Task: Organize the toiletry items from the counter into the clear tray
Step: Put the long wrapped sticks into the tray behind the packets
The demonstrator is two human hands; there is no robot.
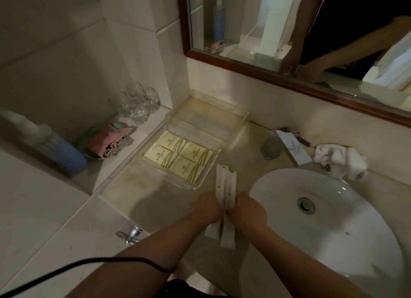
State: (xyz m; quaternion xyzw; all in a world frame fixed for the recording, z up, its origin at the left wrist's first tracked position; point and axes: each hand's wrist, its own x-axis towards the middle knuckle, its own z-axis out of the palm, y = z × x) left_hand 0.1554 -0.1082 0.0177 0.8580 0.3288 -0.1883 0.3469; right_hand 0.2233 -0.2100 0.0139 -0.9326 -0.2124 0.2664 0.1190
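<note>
While both hands clamp two white sachets, four boxes fill the clear tray.

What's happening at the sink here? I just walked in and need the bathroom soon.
A person is sorting toiletries at the counter. The left hand and right hand together grip two long white packets beside the sink. The clear tray already holds four cream boxes in its near section; its far section looks bare. The packets are not in the tray yet.
</note>
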